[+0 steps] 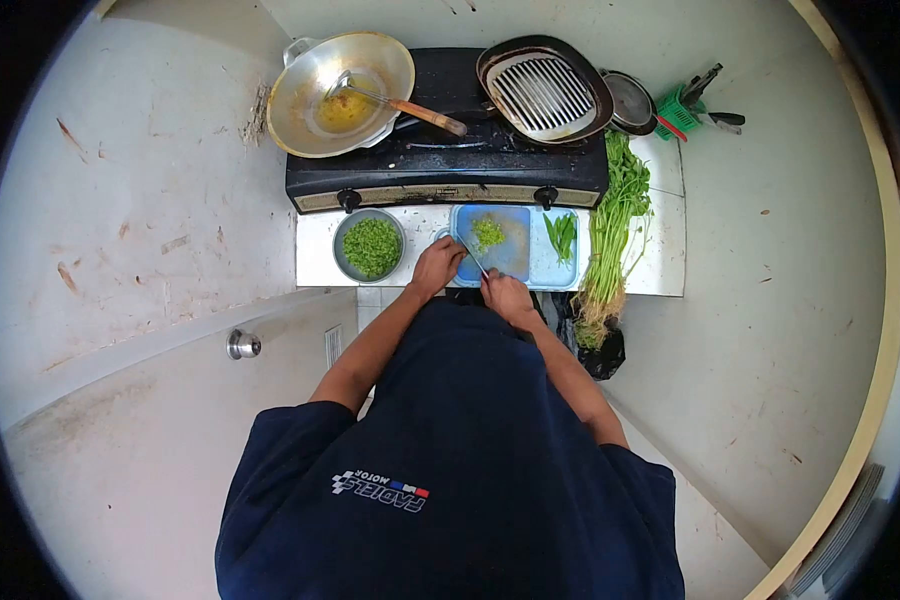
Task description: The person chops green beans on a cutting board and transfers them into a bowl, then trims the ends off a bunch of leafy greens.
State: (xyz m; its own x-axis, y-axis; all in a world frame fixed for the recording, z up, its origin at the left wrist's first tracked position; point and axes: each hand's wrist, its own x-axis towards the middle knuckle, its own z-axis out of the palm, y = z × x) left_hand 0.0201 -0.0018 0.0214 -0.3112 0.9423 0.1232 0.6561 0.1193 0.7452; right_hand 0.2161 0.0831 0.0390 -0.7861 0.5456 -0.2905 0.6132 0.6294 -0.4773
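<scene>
My right hand is wrapped round the handle of a knife, its blade slanting up and left over the blue cutting board. Beside the blade's far end, at the board's left edge, my left hand has its fingers curled together; what they pinch, if anything, is too small to make out. A small heap of chopped greens lies on the board, and a few uncut green leaves rest on its right side. To the left stands a grey bowl full of chopped greens.
Behind the board is a black gas stove carrying a wok with a ladle and a grill pan. Long rooted greens lie at right. A small pan and green basket stand behind them.
</scene>
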